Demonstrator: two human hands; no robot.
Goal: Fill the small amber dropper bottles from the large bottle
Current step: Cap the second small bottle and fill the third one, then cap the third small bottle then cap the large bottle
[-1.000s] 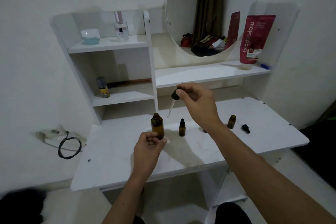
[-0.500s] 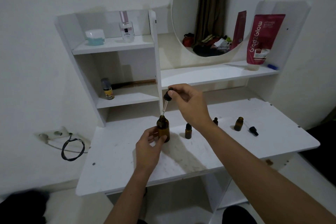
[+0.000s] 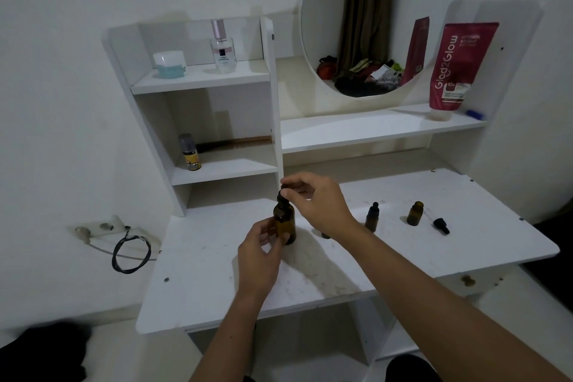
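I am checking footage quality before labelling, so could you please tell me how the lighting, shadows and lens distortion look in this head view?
Head view: dim, soft indoor light with a greenish-grey cast; no strong glare. The hands and large amber bottle throw a broad soft shadow on the white vanity table. Wide-angle distortion bows the shelves and table edges. The centre is reasonably sharp; the dark shape at bottom left is blurred.

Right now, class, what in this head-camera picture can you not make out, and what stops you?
- Liquid level in the large bottle: dark amber glass and the left hand hide it.
- Dropper tip: inside the bottle's neck, under the right hand.
- A small bottle behind the right wrist: mostly hidden.
- Whether the uncapped small bottle holds liquid: too small, too dark.
- Label on the small can: too small.
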